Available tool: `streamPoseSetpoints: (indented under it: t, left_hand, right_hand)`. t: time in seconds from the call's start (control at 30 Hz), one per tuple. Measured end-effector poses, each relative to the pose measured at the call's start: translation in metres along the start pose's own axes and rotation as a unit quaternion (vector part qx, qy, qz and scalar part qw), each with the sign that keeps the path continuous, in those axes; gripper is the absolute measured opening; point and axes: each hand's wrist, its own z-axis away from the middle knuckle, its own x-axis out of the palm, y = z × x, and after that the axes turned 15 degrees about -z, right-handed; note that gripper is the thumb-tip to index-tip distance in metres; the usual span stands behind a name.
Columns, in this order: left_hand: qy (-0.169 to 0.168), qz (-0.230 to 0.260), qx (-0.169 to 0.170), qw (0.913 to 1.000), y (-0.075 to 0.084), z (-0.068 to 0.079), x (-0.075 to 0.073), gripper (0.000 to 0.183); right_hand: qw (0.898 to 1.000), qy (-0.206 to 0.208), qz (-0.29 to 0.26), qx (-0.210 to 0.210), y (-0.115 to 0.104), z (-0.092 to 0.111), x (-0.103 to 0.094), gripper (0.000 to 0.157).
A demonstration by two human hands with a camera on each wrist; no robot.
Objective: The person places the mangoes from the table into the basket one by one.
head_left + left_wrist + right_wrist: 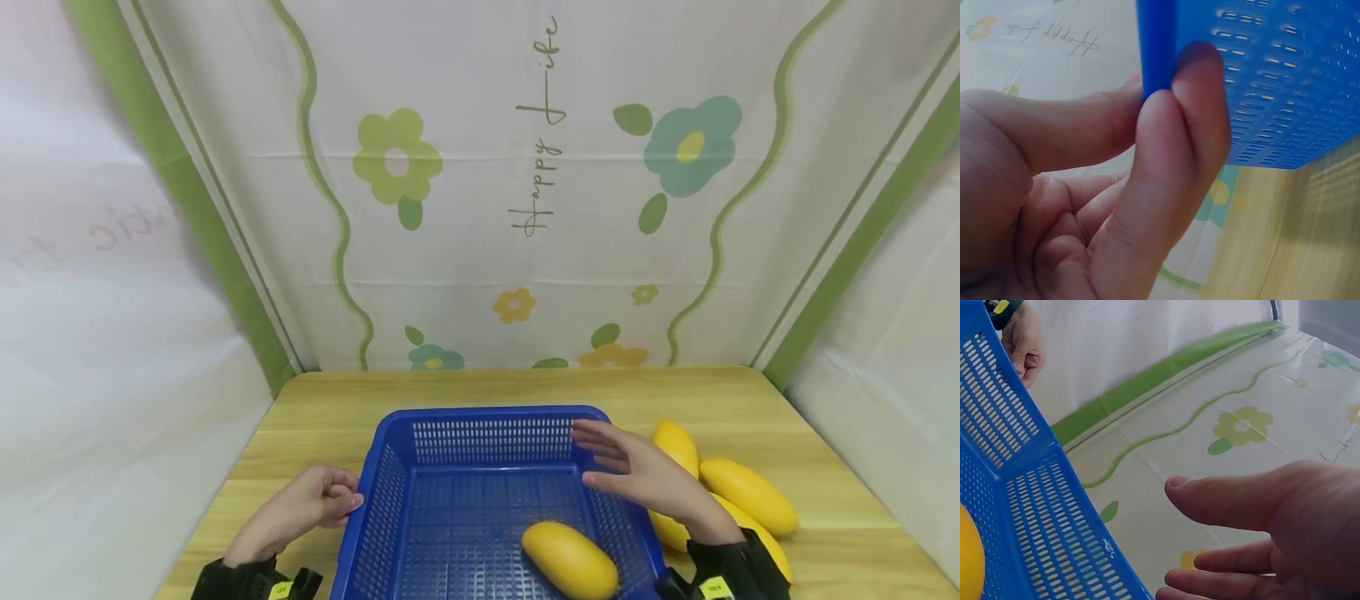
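A blue plastic basket (480,508) with slotted walls stands on the wooden table. My left hand (318,504) pinches its left rim between thumb and fingers; the left wrist view shows the thumb on one side of the blue rim (1157,50) and fingers on the other. Over the basket's right wall hovers my right hand (645,475), fingers extended and holding nothing. One yellow mango (572,560) lies inside the basket near its right front. In the right wrist view the right hand (1260,537) appears with its thumb apart from the fingers.
Several more yellow mangoes lie on the table right of the basket, one mango (750,496) farthest right, partly behind the right forearm. A white printed cloth (465,233) hangs behind the wooden table (322,417), with white sheets at both sides.
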Motion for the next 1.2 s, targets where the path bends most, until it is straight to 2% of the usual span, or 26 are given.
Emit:
streamPoseSetpoints:
  t: [0.13, 0.37, 0.6, 0.93, 1.2]
  left_hand:
    - [-0.007, 0.004, -0.003, 1.0000, -0.001, -0.002, 0.001, 0.027]
    - [0.003, -0.012, 0.000, 0.9999, -0.003, -0.001, 0.001, 0.044]
    - [0.002, -0.015, -0.001, 0.9999, -0.004, -0.002, 0.000, 0.043]
    - [0.005, -0.018, -0.006, 0.9998, -0.006, 0.000, -0.002, 0.048]
    - [-0.003, -0.011, 0.005, 0.9999, -0.005, -0.003, -0.002, 0.047]
  right_hand:
    - [1.000, 0.008, -0.002, -0.004, -0.001, 0.006, -0.007, 0.073]
    - [0.999, 0.045, 0.028, -0.008, 0.003, 0.009, -0.018, 0.069]
    - [0.998, 0.051, 0.020, -0.007, 0.004, 0.012, -0.025, 0.065]
    - [0.994, 0.078, 0.070, -0.035, 0.007, 0.013, -0.038, 0.063]
    - [0.991, 0.103, 0.081, -0.015, 0.012, 0.024, -0.049, 0.063]
